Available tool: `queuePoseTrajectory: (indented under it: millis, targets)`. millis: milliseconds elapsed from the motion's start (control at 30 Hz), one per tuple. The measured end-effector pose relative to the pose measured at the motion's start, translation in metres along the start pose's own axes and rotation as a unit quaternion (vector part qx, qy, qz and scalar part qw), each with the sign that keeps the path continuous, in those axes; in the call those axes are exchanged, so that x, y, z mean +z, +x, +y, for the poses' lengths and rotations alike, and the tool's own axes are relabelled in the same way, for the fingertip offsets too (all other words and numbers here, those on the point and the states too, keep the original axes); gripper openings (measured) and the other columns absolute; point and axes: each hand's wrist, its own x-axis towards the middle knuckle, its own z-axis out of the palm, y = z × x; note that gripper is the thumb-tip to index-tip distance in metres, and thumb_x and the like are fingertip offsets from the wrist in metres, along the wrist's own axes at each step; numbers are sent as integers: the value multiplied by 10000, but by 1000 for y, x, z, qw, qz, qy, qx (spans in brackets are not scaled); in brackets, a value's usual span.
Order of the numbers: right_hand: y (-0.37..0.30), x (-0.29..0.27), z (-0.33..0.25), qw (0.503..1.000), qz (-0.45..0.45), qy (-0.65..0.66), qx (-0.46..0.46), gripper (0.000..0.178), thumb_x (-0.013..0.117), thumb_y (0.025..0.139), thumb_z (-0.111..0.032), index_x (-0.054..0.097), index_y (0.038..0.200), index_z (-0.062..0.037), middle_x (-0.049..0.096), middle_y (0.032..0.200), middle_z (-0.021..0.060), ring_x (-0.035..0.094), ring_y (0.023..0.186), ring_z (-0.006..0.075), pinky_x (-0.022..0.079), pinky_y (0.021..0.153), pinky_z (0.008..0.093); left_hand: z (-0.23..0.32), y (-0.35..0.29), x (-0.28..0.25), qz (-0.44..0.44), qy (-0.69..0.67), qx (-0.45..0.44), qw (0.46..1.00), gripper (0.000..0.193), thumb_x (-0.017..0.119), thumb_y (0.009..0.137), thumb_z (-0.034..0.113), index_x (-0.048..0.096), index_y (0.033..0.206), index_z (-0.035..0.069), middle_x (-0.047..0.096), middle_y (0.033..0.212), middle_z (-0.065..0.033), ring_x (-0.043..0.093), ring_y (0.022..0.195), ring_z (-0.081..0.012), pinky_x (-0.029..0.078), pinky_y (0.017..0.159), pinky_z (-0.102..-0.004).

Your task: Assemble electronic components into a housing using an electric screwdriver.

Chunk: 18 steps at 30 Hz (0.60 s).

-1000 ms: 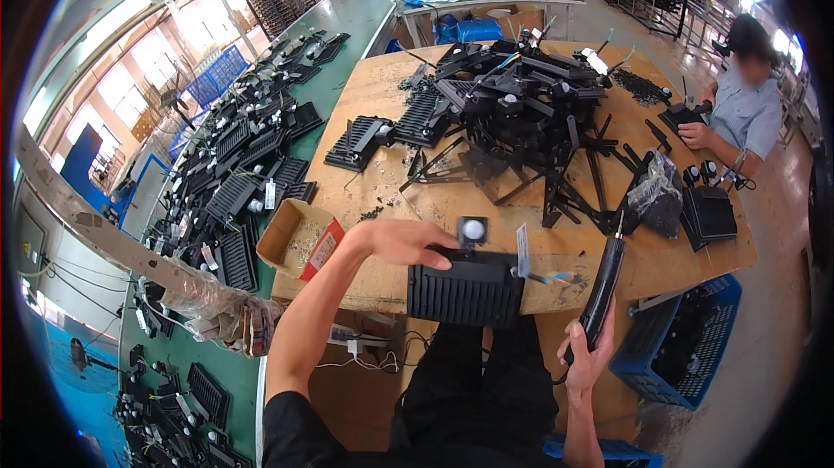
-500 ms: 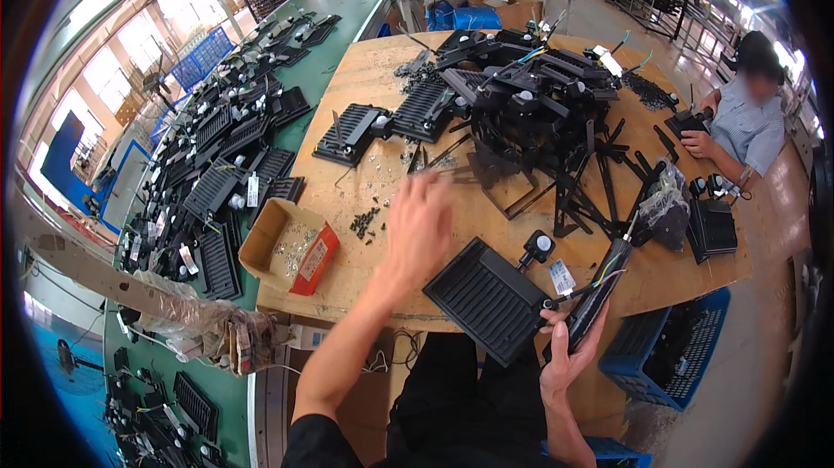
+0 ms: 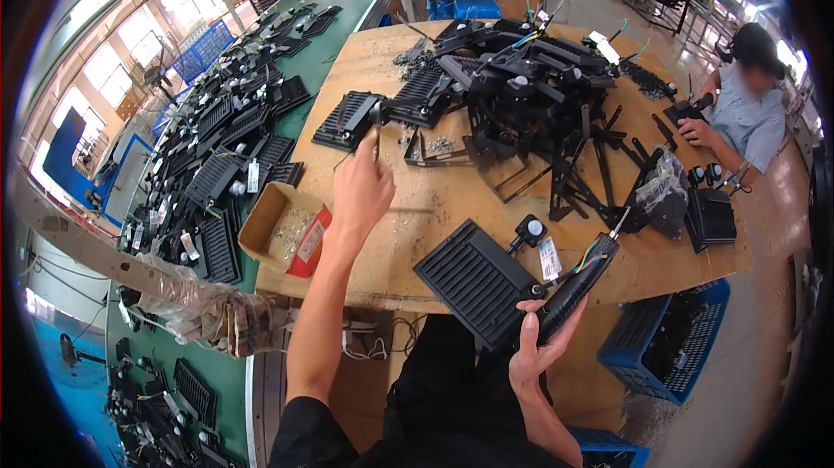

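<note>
While the right hand (image 3: 543,346) is staying low near the body, its fingers are closing around a long black power screwdriver (image 3: 573,294), whose thin bit is pointing up and away. Fingertips of that same hand are also reaching the near corner of a black finned floodlight (image 3: 473,281), which is lying tilted across the front edge of the wooden table (image 3: 408,251). A small sensor head (image 3: 530,231), a white tag (image 3: 549,258) and loose coloured wires are sticking out on its far and right sides. Below the table's right edge, a blue crate (image 3: 638,374) is holding dark parts.

Left of the floodlight, an open carton (image 3: 310,247) with a red end is holding small shiny pieces. Beyond it, the left hand (image 3: 363,190) is hanging over the table with its fingers curled nearly together; whether they are pinching anything, I cannot tell. Another finned lamp (image 3: 347,121) is lying just past them. On the right, dark brackets (image 3: 599,173) are spreading beside a clear plastic bag (image 3: 662,181), and farther back a tangled pile of lamps (image 3: 530,77) is rising. Across the table, a co-worker (image 3: 756,112) is handling a black piece.
</note>
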Motion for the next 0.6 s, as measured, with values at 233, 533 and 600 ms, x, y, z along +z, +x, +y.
queuePoseTrajectory:
  millis: [233,533,600]
  targets:
    - [-26,36,-10,995,-29,84,50,802,561,998,-67,110,1652,47,637,1082,135,655,1027,234,489,1005,407,69,-187,-51,-115,-153,-273,943,578,534,969,68,440,1525,-56,653,744,-288,678,632,-402,527,614,-478]
    - [-41,32,-11,992,-79,86,39,801,543,994,-54,105,1657,42,632,1087,131,659,1111,284,469,1062,439,94,-191,-16,-104,-84,-183,974,582,528,1056,149,324,1499,-167,652,698,-309,641,592,-497,500,550,-576]
    - [-35,34,-12,994,-62,82,42,797,542,997,-58,109,1658,41,632,1091,134,658,1114,286,467,1065,440,84,-182,0,-112,-69,-143,981,569,529,1052,143,342,1493,-163,650,692,-307,642,590,-495,497,548,-577]
